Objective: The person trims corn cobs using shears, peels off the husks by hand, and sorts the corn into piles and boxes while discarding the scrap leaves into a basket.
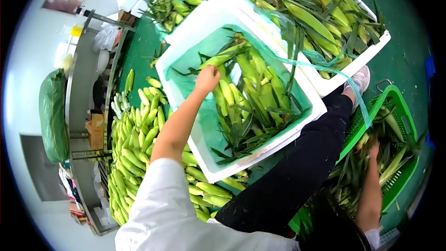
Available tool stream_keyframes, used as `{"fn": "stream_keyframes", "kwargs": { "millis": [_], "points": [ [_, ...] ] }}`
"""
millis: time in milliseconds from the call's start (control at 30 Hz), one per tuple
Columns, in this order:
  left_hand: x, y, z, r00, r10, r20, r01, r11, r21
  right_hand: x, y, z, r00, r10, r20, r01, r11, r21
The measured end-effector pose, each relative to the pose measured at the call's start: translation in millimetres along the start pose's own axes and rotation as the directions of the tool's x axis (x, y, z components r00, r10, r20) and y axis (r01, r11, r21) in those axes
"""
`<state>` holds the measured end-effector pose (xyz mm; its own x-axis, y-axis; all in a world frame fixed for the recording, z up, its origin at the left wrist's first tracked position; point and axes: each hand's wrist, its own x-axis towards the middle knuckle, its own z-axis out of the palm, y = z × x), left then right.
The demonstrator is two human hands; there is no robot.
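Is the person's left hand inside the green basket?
No, the left hand is at the corn in the white box, away from the green basket.

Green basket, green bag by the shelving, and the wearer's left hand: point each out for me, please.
Green basket point(394, 93): head view, on its upper rim.
Green bag point(53, 116): head view, middle of its side.
Left hand point(208, 79): head view, back of the hand.

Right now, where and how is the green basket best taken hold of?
I'd grip the green basket by the metal loop at its far end, coming from above and hooking fingers through: it sticks out past the rim, away from the leaves inside. Whether it would bear the load, I can't tell.
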<state>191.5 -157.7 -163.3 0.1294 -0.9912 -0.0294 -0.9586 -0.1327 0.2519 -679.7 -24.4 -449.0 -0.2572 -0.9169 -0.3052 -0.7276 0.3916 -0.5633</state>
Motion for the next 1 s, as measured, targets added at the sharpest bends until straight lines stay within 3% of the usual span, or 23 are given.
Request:
{"fn": "stream_keyframes", "kwargs": {
  "millis": [33, 67, 100, 133, 167, 233, 300, 333, 433, 500, 567, 700, 767, 800, 833, 867, 900, 933, 967, 1000],
  "points": [
    [31, 2, 24, 0.971, -0.208, 0.121, 0.193, 0.974, 0.120, 3, -47, -15, 0.985, 0.110, 0.137, -0.111, 0.994, 0.005],
    [58, -18, 68, 0.961, -0.247, 0.125, 0.228, 0.962, 0.149, 9, -72, -24, 0.959, 0.163, 0.230, -0.176, 0.984, 0.033],
    [89, -30, 116, 0.741, -0.495, 0.453, 0.662, 0.651, -0.371, 12, -89, -30, 0.935, 0.194, 0.295, -0.225, 0.971, 0.074],
    [90, 16, 122, 0.618, -0.548, 0.563, 0.779, 0.332, -0.532, 5, -101, -40, 0.910, 0.218, 0.353, -0.273, 0.955, 0.116],
    [88, 41, 144, 0.705, -0.582, 0.406, 0.707, 0.530, -0.468, -6, -112, -53, 0.889, 0.229, 0.397, -0.318, 0.932, 0.175],
    [107, 22, 198, 0.712, -0.670, 0.211, 0.697, 0.712, -0.087, -51, -138, -87, 0.882, 0.239, 0.406, -0.381, 0.868, 0.317],
    [90, 25, 196, 0.576, -0.697, 0.426, 0.808, 0.407, -0.426, -137, -216, -141, 0.903, 0.332, 0.274, -0.415, 0.839, 0.351],
    [69, 49, 169, 0.601, -0.629, 0.494, 0.755, 0.243, -0.609, -181, -247, -160, 0.938, 0.307, 0.159, -0.345, 0.853, 0.392],
    [41, 47, 151, 0.699, -0.588, 0.407, 0.634, 0.246, -0.734, -277, -222, -188, 0.989, 0.087, -0.122, -0.021, 0.888, 0.460],
    [28, 40, 115, 0.656, -0.696, 0.291, 0.688, 0.393, -0.610, -315, -227, -199, 0.981, -0.003, -0.196, 0.089, 0.899, 0.430],
    [-8, 44, 70, 0.790, -0.564, 0.239, 0.537, 0.450, -0.713, -355, -272, -204, 0.971, -0.049, -0.232, 0.139, 0.910, 0.390],
    [-111, 93, -38, 0.867, -0.367, 0.336, 0.424, 0.189, -0.886, -407, -323, -185, 0.953, 0.003, -0.304, 0.121, 0.913, 0.391],
    [-173, 129, -77, 0.898, -0.149, 0.413, 0.391, -0.158, -0.907, -420, -334, -163, 0.921, 0.005, -0.389, 0.183, 0.876, 0.446],
    [-200, 152, -95, 0.916, 0.023, 0.400, 0.394, -0.229, -0.890, -422, -340, -161, 0.914, -0.090, -0.396, 0.260, 0.878, 0.401],
    [-222, 177, -111, 0.909, 0.197, 0.368, 0.412, -0.293, -0.862, -428, -357, -162, 0.953, -0.061, -0.296, 0.213, 0.830, 0.515],
    [-240, 206, -128, 0.900, 0.171, 0.400, 0.434, -0.395, -0.809, -431, -369, -166, 0.984, -0.087, -0.154, 0.162, 0.787, 0.595],
    [-254, 230, -136, 0.883, 0.159, 0.442, 0.460, -0.487, -0.743, -428, -384, -162, 0.968, -0.236, -0.081, 0.214, 0.621, 0.754],
    [-261, 243, -128, 0.858, 0.344, 0.381, 0.512, -0.521, -0.683, -433, -400, -167, 0.974, -0.224, 0.042, 0.113, 0.635, 0.764],
    [-267, 259, -119, 0.797, 0.521, 0.305, 0.584, -0.536, -0.610, -436, -410, -172, 0.949, -0.293, 0.119, 0.103, 0.641, 0.761],
    [-279, 281, -114, 0.714, 0.607, 0.350, 0.664, -0.429, -0.613, -438, -420, -181, 0.922, -0.348, 0.170, 0.104, 0.643, 0.759]
  ]
}}
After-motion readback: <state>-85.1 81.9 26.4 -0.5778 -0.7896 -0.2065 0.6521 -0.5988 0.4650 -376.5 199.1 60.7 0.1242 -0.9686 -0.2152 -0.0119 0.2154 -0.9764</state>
